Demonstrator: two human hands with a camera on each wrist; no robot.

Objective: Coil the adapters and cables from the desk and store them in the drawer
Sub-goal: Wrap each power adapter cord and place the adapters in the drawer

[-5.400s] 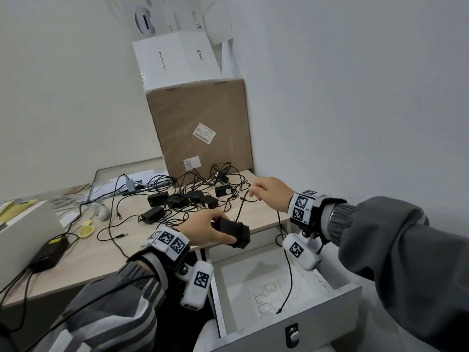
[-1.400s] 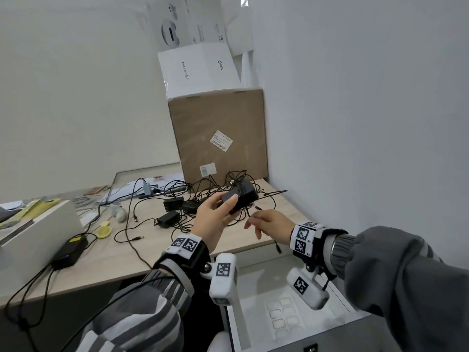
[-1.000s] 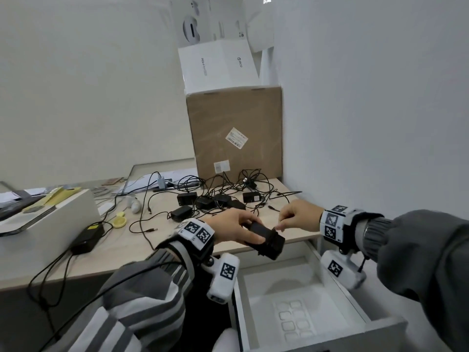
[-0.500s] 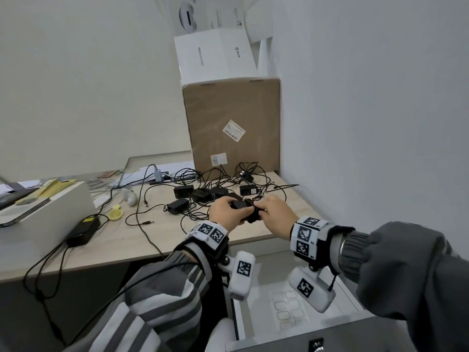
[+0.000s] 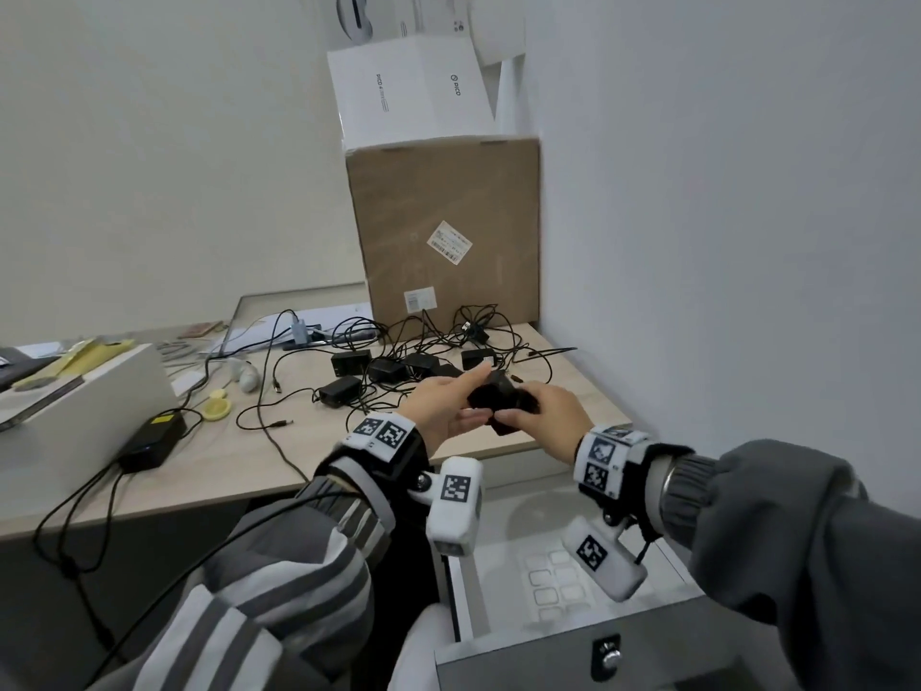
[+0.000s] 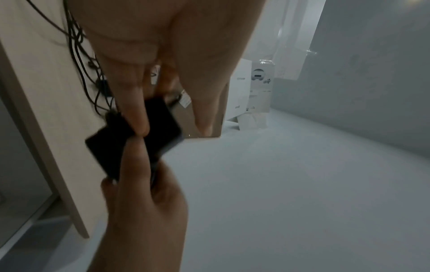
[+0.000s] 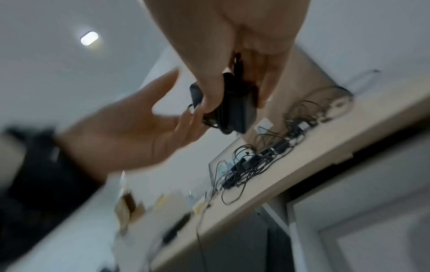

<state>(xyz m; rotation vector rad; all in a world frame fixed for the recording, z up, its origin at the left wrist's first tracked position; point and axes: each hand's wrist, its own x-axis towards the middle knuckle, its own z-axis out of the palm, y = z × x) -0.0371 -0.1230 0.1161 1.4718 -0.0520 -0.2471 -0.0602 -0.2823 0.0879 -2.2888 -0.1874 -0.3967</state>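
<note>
Both hands are meeting over the front edge of the counter (image 5: 349,461), directly above the open drawer (image 5: 503,556).

The right hand (image 5: 543,416) is gripping the black adapter (image 5: 498,399), thumb and fingers (image 7: 210,92) curled around the block; its cable, wound round the body, is showing as dark loops in the right wrist view. The cable end is not visible.

The left hand (image 5: 443,406) is lying against the adapter's left side with fingers (image 6: 137,110) straight and index extended. Judging by the right wrist view, the palm is open and only fingertips are touching the block, so this hand is steadying and not gripping.

The key relation: the adapter is hanging between the two hands, with the drawer straight below and slightly toward the person. Its long axis is running roughly left to right, tilted. The right hand is the one carrying it, so lowering it in looks like that hand's job.

Behind the adapter, toward the cardboard box (image 5: 443,231), the remaining adapters and tangled cables (image 5: 398,361) are lying on the counter, uncoiled. The task is looking early: the visible part of the drawer is showing no stored adapter.

Risk, as I judge it: the wrap loosening once released.
</note>
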